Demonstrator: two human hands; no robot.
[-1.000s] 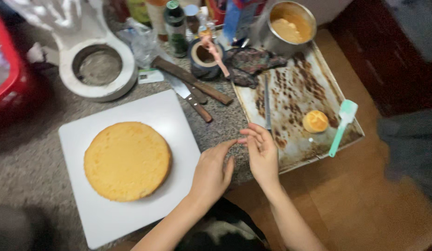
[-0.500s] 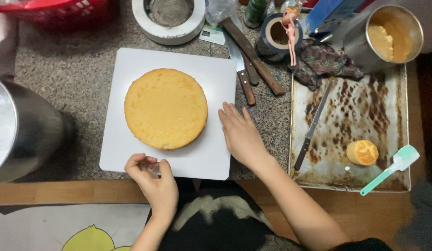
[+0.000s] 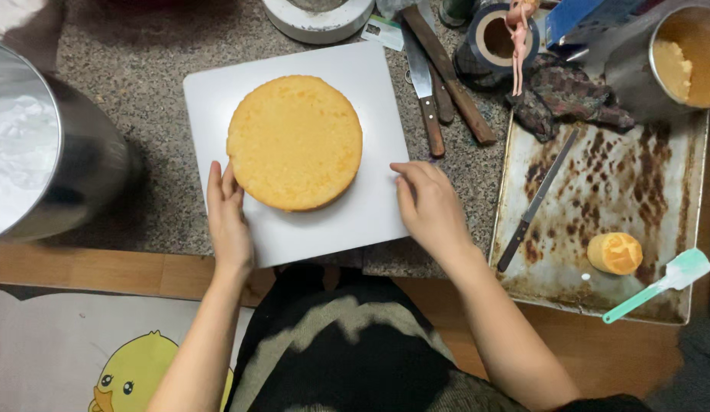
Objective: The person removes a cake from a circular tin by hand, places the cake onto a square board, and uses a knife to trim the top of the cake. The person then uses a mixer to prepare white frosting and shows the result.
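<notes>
Squarely on white board (image 3: 370,84), round golden cake (image 3: 295,142).

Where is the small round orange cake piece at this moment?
In the head view, the small round cake piece lies at the right, on the stained baking tray, beside the teal spatula and right of the long knife.

Bare forearms, dark mottled top

You are looking through one head-worn camera, pointing almost straight down at close range onto the speckled counter (image 3: 133,91). Its near edge is running across the lower frame, and your own forearms are entering from below.
</notes>
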